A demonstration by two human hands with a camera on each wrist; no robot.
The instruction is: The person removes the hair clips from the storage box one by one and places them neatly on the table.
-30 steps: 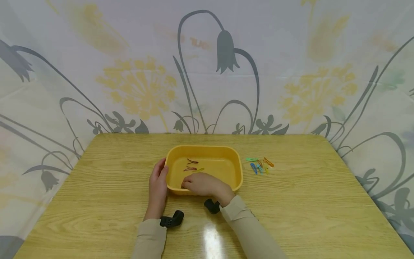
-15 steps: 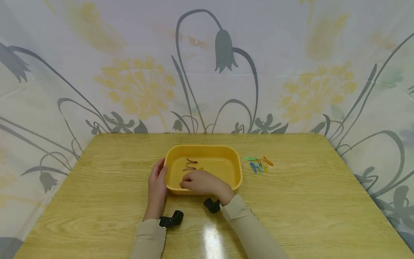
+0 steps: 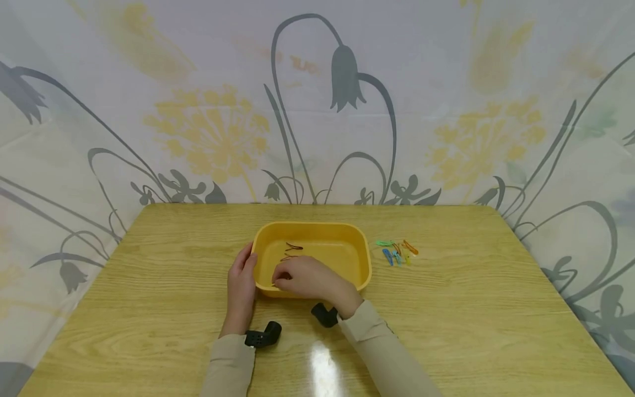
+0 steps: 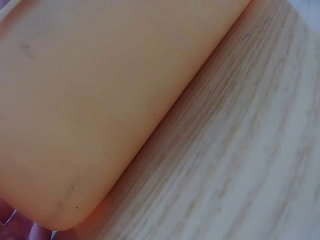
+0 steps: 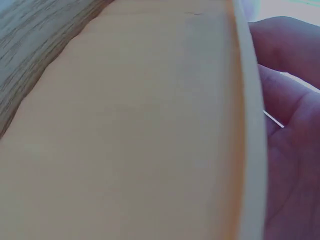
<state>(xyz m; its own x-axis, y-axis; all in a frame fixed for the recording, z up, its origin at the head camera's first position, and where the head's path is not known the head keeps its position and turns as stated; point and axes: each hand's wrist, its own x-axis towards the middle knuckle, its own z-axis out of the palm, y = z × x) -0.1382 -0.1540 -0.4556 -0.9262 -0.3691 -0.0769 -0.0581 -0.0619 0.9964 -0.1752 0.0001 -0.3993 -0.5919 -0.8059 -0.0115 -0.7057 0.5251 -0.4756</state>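
Observation:
My left hand (image 3: 241, 281) holds the left side of a yellow plastic tub (image 3: 364, 253), its thumb at the rim and its fingers along the outer wall. In the left wrist view, fingertips (image 4: 20, 227) show past the tub's corner. My right hand (image 3: 310, 279) reaches over the near rim, thumb and forefinger pinching a small hair clip (image 3: 274, 285), mostly hidden by the fingers. Two dark red snap hair clips lie behind that hand: one spread clip (image 3: 294, 247) in full view and another clip (image 3: 289, 257) partly covered. The right wrist view shows the tub's outer wall (image 5: 125, 125) and curled fingers beyond the rim.
Right of the tub, several coloured hair clips lie in a loose group on the wooden table (image 3: 471, 298), among them a green clip (image 3: 383, 243), a blue clip (image 3: 388, 256) and an orange clip (image 3: 410, 247). A patterned curtain (image 3: 317, 138) hangs behind the table.
My right hand has risen slightly and shifted left, with a clip tip now showing at its fingers. It now covers the yellow clip and part of a red one. The left hand stays put.

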